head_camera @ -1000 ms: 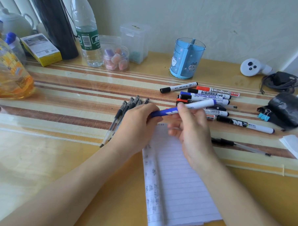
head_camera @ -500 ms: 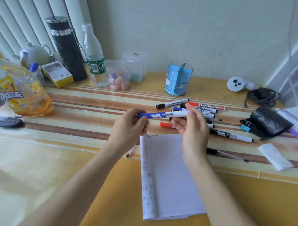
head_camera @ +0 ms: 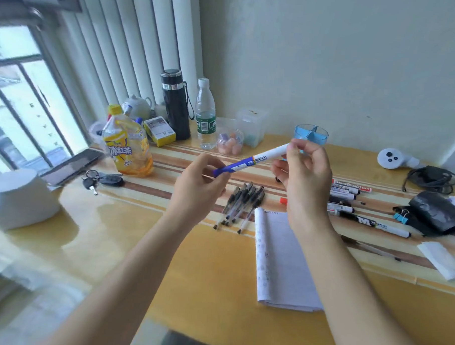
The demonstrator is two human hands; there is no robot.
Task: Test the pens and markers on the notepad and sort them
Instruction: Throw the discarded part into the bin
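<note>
Looks like uncapping time: left hand (head_camera: 197,194) pinches the blue cap end, right hand (head_camera: 307,179) pinches the white tail of the marker (head_camera: 251,161), held up in the air beyond the notepad (head_camera: 279,266), so I'd pull straight along the barrel, not sideways, then scribble 1 line.

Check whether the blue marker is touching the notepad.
Apart. Head view: the left hand and right hand hold the marker up in the air, clear of the notepad below.

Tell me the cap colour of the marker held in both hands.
The marker has a blue cap, at the left hand; head view shows it.
</note>
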